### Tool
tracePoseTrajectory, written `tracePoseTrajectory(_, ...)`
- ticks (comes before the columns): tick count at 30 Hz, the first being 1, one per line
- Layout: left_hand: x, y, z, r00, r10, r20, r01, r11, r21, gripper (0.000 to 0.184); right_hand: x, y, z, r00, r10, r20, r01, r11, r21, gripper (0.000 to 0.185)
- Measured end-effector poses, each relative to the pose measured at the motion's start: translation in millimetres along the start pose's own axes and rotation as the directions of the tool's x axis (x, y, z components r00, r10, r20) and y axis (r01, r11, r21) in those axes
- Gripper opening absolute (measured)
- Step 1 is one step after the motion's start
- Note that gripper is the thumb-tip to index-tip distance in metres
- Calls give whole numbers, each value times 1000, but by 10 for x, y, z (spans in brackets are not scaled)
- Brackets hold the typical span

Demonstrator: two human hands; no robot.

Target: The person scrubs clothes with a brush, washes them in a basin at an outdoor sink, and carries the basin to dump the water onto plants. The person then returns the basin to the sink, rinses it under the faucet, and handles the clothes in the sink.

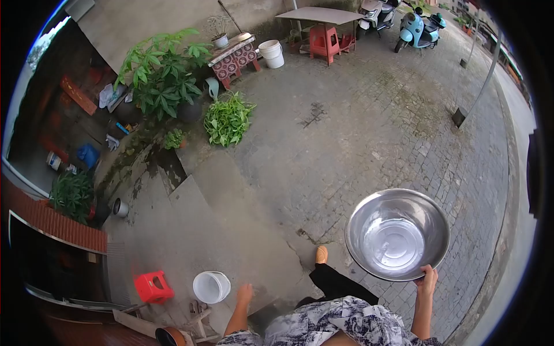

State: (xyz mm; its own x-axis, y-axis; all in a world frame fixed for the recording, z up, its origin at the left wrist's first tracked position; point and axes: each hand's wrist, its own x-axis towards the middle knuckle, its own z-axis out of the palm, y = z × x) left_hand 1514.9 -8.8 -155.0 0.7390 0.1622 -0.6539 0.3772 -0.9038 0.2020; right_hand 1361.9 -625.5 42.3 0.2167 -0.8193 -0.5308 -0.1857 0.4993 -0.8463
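My right hand (427,281) grips the rim of a large shiny stainless steel basin (398,202), thumb over the edge, the other fingers mostly hidden beneath it. The basin is tilted so that its inside faces me, and a bright reflective patch shows on its bottom. At my side, my left hand (244,293) hangs with its fingers loosely curled in and nothing visible in them. A white plastic bucket (211,287) stands on the ground just left of that hand, apart from it.
A red plastic stool (153,287) stands left of the bucket. Leafy green stems (228,118) lie piled ahead, near a potted plant (164,75). Farther back are another white bucket (271,53), a table (319,15) and scooters (416,32). A pole (487,81) rises at right.
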Motion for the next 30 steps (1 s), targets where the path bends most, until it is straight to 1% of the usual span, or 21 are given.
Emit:
tracePoseTrajectory(1, 26, -156, 50, 999, -26, -40, 27, 1000, 17, 49, 99, 4, 287, 999, 7, 44, -6, 1000, -4, 28)
tracePoseTrajectory(3, 265, -673, 177, 965, 263, 4, -259, 948, 185, 47, 105, -173, 1037, 994, 66, 86, -65, 998, -15, 28)
tracePoseTrajectory(7, 523, -722, -247, 906, 9, 423, -171, 922, 346, 43, 554, -366, 2317, 955, 128, 269, -133, 991, 0, 26)
tracePoseTrajectory(8, 557, -728, -272, 941, -56, 335, 15, 992, 123, 40, 554, -499, 2716, 952, 128, 278, -140, 990, 23, 19)
tracePoseTrajectory(9, 622, -685, -331, 922, -215, 321, 258, 961, -99, 37, 532, -631, 3121, 949, 128, 289, -148, 988, 47, 11)
tracePoseTrajectory(10, 742, -553, -395, 831, -419, 366, 546, 744, -385, 34, 634, -705, 3477, 939, 128, 320, -153, 987, 55, 12)
tracePoseTrajectory(11, 861, -418, -469, 766, -494, 410, 642, 565, -518, 31, 753, -751, 3837, 928, 128, 349, -159, 986, 60, 12)
tracePoseTrajectory(12, 996, -290, -542, 732, -519, 440, 675, 472, -567, 28, 851, -793, 4136, 917, 130, 377, -164, 985, 59, 13)
tracePoseTrajectory(13, 1166, -143, -630, 711, -537, 454, 692, 420, -587, 26, 937, -857, 4423, 920, 126, 372, -161, 985, 62, 13)
tracePoseTrajectory(14, 1470, 25, -776, 697, -512, 502, 716, 474, -512, 38, 1025, -925, 4765, 920, 119, 374, -157, 985, 71, 13)
tracePoseTrajectory(17, 2375, 497, -1295, 773, -476, 419, 634, 563, -530, 32, 1384, -1117, 5694, 918, 96, 384, -138, 987, 81, 14)
tracePoseTrajectory(19, 3064, 919, -1755, 840, -459, 289, 533, 602, -595, 21, 1573, -1390, 6230, 935, 76, 345, -120, 987, 107, 15)
tracePoseTrajectory(20, 3461, 1122, -1995, 876, -406, 260, 476, 643, -600, 26, 1611, -1554, 6510, 941, 79, 329, -119, 987, 105, 13)
tracePoseTrajectory(21, 4035, 1173, -2182, 992, -34, 123, 55, 984, -171, 31, 1697, -1691, 6760, 947, 48, 317, -89, 990, 113, 13)
tracePoseTrajectory(22, 4250, 1495, -2566, 981, 176, -82, -188, 963, -193, 29, 1781, -1778, 6975, 953, 26, 300, -67, 990, 125, 13)
tracePoseTrajectory(23, 4676, 1839, -2924, 979, 185, -87, -196, 971, -137, 31, 1857, -1836, 7173, 959, 8, 282, -50, 989, 142, 12)
tracePoseTrajectory(24, 4960, 2321, -3327, 991, 102, -86, -116, 977, -182, 33, 1943, -1924, 7346, 955, -4, 295, -35, 991, 127, 13)
tracePoseTrajectory(25, 5213, 2816, -3775, 970, 221, -104, -240, 942, -236, 36, 2004, -2026, 7570, 962, -27, 270, -11, 991, 137, 13)
tracePoseTrajectory(26, 5341, 3458, -4265, 974, 208, -91, -227, 898, -378, 36, 2064, -2141, 7806, 968, -49, 245, 14, 990, 143, 14)
tracePoseTrajectory(27, 5586, 3976, -4652, 941, 331, -66, -324, 828, -459, 38, 2137, -2267, 8038, 973, -72, 220, 41, 989, 145, 14)
tracePoseTrajectory(30, 6097, 5611, -5560, 868, 497, -7, -391, 675, -625, 39, 2445, -2651, 8751, 978, -107, 181, 85, 988, 127, 11)
